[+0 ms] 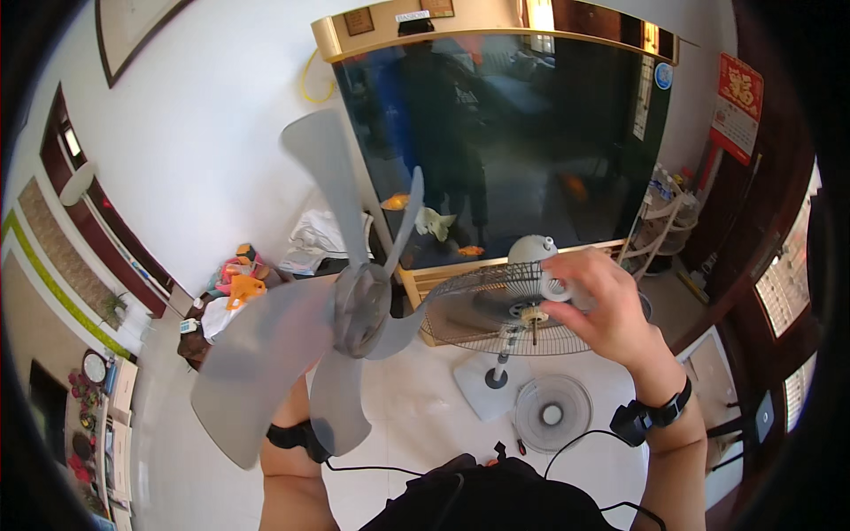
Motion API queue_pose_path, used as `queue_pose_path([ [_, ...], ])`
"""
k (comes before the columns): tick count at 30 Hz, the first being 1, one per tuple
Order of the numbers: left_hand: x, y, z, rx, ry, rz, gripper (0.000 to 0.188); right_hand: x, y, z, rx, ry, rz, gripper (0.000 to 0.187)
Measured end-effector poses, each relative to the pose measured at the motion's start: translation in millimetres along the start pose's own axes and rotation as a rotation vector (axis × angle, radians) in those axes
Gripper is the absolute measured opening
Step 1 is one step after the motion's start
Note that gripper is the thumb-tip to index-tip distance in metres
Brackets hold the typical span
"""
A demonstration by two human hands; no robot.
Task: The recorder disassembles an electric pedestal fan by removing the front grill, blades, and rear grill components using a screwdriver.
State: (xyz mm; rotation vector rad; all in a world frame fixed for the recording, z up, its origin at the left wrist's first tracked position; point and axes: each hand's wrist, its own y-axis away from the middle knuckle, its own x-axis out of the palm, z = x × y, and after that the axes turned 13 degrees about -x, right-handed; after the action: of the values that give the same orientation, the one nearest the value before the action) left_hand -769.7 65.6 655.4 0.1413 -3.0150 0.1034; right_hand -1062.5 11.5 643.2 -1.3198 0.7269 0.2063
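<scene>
My left hand, hidden behind the translucent grey fan blade (257, 363), holds it up at the left; the part of the blade around its hub shows no fingers. My right hand (602, 301) is closed in a pinch on a white plastic ring-shaped nut (555, 288), just above the rear grille. That wire rear grille (456, 329) is mounted on a standing fan, with the white motor housing (529, 250) behind it. From its middle a bare metal shaft (535, 334) sticks out. The fan's pole (502, 363) rises from a white base (474, 391).
On the floor lies the round front grille (575, 407), with a small red-and-black tool (521, 448) beside it. A large fish tank (513, 150) stands ahead. Bags and clothes (235, 292) are piled at the left, a folding rack (660, 234) at the right. Black cables (575, 440) run from my wrists.
</scene>
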Motion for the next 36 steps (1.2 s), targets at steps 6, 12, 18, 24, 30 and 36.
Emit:
queue_pose_path([
  [6,40.3,-11.5,-52.4,0.08,-0.136,0.033,0.038,3.1,-71.0,-0.1,-0.031,-0.146,0.155,0.054],
  [12,34.2,-25.7,-95.5,0.243,-0.112,0.036,0.034,-7.0,-144.0,8.7,-0.054,-0.329,0.035,0.077],
  [18,-15.5,-129.8,-169.9,0.311,-0.599,0.164,0.037,-4.6,-217.7,4.1,-0.191,-0.433,-0.191,0.059],
  [24,-32.2,-250.0,-230.2,0.383,-0.728,0.326,0.039,12.2,-275.4,-35.4,-0.24,-0.12,-0.372,0.032],
  [30,-38.4,-357.3,-279.6,0.494,-1.085,0.237,0.041,38.7,-315.8,-92.3,-0.519,0.75,-0.215,0.014],
  [36,-40.0,-435.8,-292.6,0.599,-1.015,0.313,0.045,71.3,-349.8,-159.5,-0.418,1.05,-0.419,0.011],
])
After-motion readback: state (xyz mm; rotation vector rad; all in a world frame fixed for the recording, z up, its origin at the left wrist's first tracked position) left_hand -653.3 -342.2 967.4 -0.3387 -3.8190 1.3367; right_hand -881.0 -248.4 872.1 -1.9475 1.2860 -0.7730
